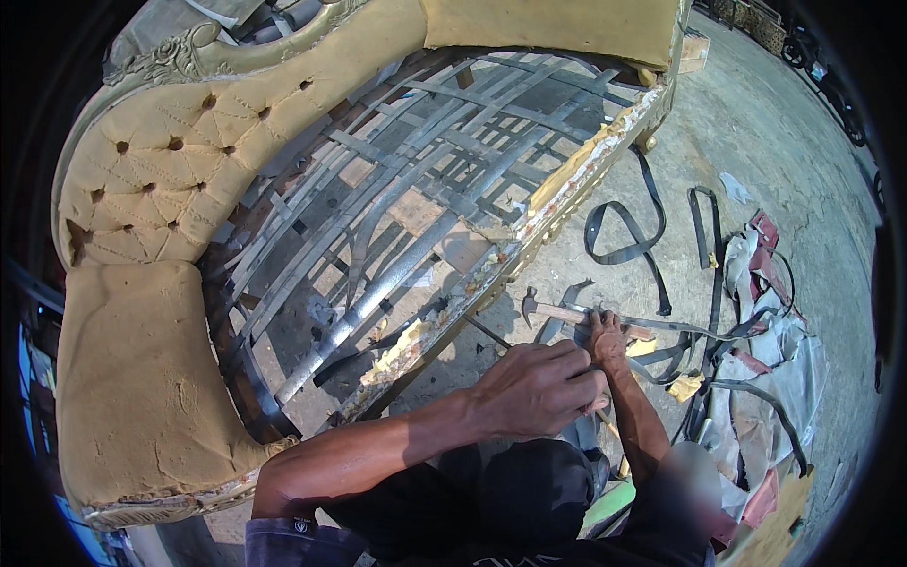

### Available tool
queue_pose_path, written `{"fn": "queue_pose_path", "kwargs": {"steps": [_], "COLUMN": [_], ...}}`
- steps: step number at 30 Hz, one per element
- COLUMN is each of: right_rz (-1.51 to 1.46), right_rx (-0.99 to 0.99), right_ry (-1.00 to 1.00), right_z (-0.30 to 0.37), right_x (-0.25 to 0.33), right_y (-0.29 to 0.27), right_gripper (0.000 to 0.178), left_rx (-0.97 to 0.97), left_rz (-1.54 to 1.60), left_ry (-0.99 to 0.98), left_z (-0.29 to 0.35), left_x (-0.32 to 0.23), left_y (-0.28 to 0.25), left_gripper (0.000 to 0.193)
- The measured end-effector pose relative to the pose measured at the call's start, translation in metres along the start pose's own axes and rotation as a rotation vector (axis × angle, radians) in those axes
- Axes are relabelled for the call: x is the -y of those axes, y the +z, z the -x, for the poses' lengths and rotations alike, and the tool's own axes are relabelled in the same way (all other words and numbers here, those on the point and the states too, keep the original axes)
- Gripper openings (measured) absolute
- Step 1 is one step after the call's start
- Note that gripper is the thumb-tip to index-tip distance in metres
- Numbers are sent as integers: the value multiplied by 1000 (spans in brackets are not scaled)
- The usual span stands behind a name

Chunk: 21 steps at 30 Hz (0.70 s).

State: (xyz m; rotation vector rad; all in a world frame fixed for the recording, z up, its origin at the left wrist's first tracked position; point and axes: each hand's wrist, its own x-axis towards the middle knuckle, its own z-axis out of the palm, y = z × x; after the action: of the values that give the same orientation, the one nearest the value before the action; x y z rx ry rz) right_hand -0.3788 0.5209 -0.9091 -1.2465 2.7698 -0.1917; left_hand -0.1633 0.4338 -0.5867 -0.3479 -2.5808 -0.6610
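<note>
Two hands (546, 386) (607, 337), one hammer (553, 309), one sofa (142, 378).

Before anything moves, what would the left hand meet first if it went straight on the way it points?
Probably the right wrist, just ahead of the left hand; depth is unclear, so it might pass above instead.

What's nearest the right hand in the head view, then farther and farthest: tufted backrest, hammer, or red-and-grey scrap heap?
1. Hammer: right at the right hand, sticking out to its left.
2. Red-and-grey scrap heap: off to the right.
3. Tufted backrest: far away, upper left.
</note>
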Motion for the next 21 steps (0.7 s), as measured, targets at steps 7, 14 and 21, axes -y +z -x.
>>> {"fn": "queue_pose_path", "kwargs": {"steps": [7,14,21], "right_rz": [-125,-703,-1915], "right_rx": [210,132,-323], "right_ry": [-9,258,308], "right_z": [-5,48,120], "right_x": [-2,-29,30], "right_y": [-34,-68,-170], "right_gripper": [55,49,33], "left_rx": [-5,-58,-69], "left_rz": [-28,-25,-80], "left_ry": [-14,-109,-239], "left_z": [15,6,-7], "left_x": [6,0,7], "left_y": [-2,-6,-4], "left_gripper": [22,27,29]}}
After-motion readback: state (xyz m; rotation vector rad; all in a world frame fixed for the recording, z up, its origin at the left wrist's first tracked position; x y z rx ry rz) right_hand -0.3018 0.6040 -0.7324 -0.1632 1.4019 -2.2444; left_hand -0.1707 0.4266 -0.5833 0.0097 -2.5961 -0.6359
